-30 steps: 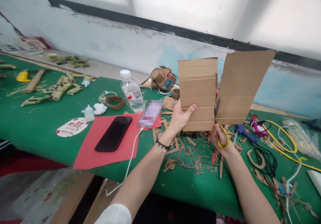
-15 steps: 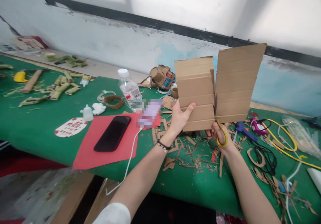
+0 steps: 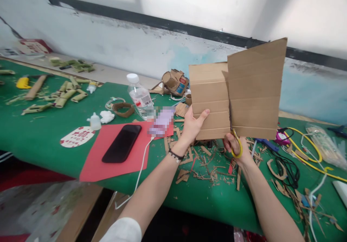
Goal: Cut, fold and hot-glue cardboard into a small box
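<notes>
Left hand (image 3: 193,127) clasps cardboard (image 3: 255,93), right hand (image 3: 245,152) holds scissors (image 3: 240,148) below it: mid-cut, I'd judge; next snip wants steady support!

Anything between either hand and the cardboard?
Nothing visible at the left hand; it grips the cardboard directly. At the right hand, only the yellow-handled scissors it holds, which reach up to the cardboard's lower edge.

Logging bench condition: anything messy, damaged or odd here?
Loose scraps litter the table, looking untidy. The cardboard in the left hand has panels askew; scissors in the right hand sit between them, so probably not damage.
</notes>
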Demonstrator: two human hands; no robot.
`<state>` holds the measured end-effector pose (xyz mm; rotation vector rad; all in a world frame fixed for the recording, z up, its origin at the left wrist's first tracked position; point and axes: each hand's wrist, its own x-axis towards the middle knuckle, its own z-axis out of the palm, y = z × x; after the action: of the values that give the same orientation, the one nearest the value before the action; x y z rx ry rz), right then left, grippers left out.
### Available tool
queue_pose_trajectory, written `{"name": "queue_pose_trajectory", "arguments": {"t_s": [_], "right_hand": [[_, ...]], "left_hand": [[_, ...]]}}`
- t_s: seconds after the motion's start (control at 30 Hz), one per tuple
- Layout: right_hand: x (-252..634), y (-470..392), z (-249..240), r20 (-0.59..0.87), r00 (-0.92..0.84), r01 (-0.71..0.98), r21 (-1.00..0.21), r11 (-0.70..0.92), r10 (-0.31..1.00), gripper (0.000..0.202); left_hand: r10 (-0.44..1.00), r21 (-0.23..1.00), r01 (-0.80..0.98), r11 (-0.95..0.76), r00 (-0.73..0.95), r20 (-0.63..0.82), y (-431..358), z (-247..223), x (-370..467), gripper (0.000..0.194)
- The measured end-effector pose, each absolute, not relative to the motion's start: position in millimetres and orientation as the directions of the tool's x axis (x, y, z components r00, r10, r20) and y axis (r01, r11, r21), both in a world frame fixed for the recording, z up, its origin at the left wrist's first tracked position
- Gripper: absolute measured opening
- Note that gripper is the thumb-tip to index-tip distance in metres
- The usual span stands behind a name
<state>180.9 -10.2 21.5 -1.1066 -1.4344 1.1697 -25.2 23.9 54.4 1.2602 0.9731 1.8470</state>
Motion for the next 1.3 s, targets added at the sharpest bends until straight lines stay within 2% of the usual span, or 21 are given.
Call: {"name": "queue_pose_trajectory", "arguments": {"t_s": [0.17,0.53,0.7,0.83,0.93,1.0,1.07,1.17,1.23,1.3], "right_hand": [[183,-9,18,0.086,-0.151,0.098,-0.990,0.101,0.985,0.071],[199,3,-6,0.030,-0.254,-0.007,-1.000,0.030,0.967,0.063],[196,1,6,0.013,-0.342,0.020,-1.000,0.021,0.939,0.054],[209,0,15,-0.046,-0.393,0.240,-0.969,0.054,0.918,0.052],[225,1,18,-0.031,-0.333,0.395,-0.912,0.109,0.942,0.051],[234,4,23,0.021,-0.255,0.421,-0.898,0.131,0.967,0.042],[242,7,30,0.125,-0.086,0.336,-0.930,0.147,0.988,0.042],[252,13,39,0.234,0.199,0.101,-0.971,0.218,0.952,0.054],[256,18,40,0.295,0.234,0.006,-0.953,0.302,0.926,0.065],[258,22,37,0.364,0.193,-0.043,-0.925,0.379,0.911,0.072]], "left_hand": [[0.867,0.873,-0.149,-0.464,-0.281,0.412,29,49,-26,0.061],[0.887,0.884,-0.169,-0.436,-0.249,0.390,23,52,-21,0.062],[0.864,0.878,-0.235,-0.416,-0.402,0.302,32,51,-34,0.063],[0.775,0.839,-0.253,-0.481,-0.570,0.273,39,51,-47,0.069],[0.756,0.823,-0.261,-0.505,-0.594,0.275,40,51,-51,0.072],[0.769,0.828,-0.268,-0.493,-0.580,0.270,39,51,-50,0.071],[0.784,0.840,-0.257,-0.477,-0.556,0.276,38,52,-49,0.070],[0.834,0.863,-0.247,-0.440,-0.470,0.290,33,54,-46,0.067],[0.893,0.874,-0.291,-0.390,-0.350,0.282,28,56,-44,0.064],[0.942,0.880,-0.348,-0.322,-0.207,0.263,22,58,-41,0.061]]}}
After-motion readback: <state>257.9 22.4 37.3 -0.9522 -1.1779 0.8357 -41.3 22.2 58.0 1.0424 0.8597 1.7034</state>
